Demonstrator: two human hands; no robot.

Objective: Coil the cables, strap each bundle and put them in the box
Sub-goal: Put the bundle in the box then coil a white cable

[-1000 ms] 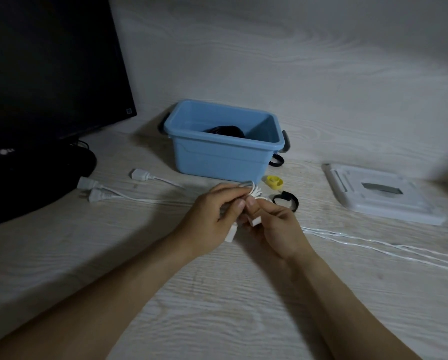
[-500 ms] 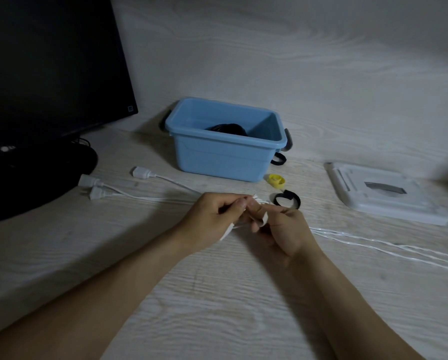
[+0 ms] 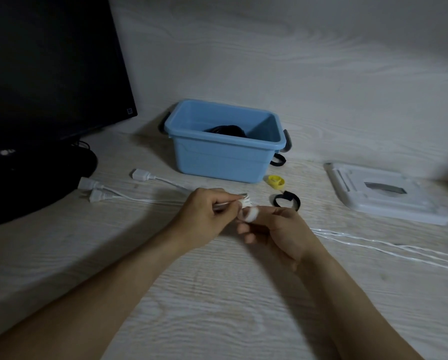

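Note:
My left hand (image 3: 204, 215) grips a folded bunch of white cable (image 3: 245, 202) just above the table. My right hand (image 3: 277, 227) pinches a white strap (image 3: 250, 213) wound around that bunch. The cable's strands trail right across the table (image 3: 389, 244), and its white plugs (image 3: 98, 190) lie to the left. The blue box (image 3: 217, 162) stands behind my hands, with a black coiled bundle (image 3: 228, 131) inside. A yellow strap (image 3: 276, 181) and a black strap (image 3: 286, 201) lie between the box and my right hand.
A black monitor (image 3: 49, 74) on its stand fills the left side. The box's white lid (image 3: 383, 198) lies flat at the right. Another black strap (image 3: 277, 161) sits at the box's right corner. A pale wall rises close behind the box.
My hands have sunk slightly toward the table and drawn a little apart. The white strap now wraps around the cable bunch, with my right fingers turned under it.

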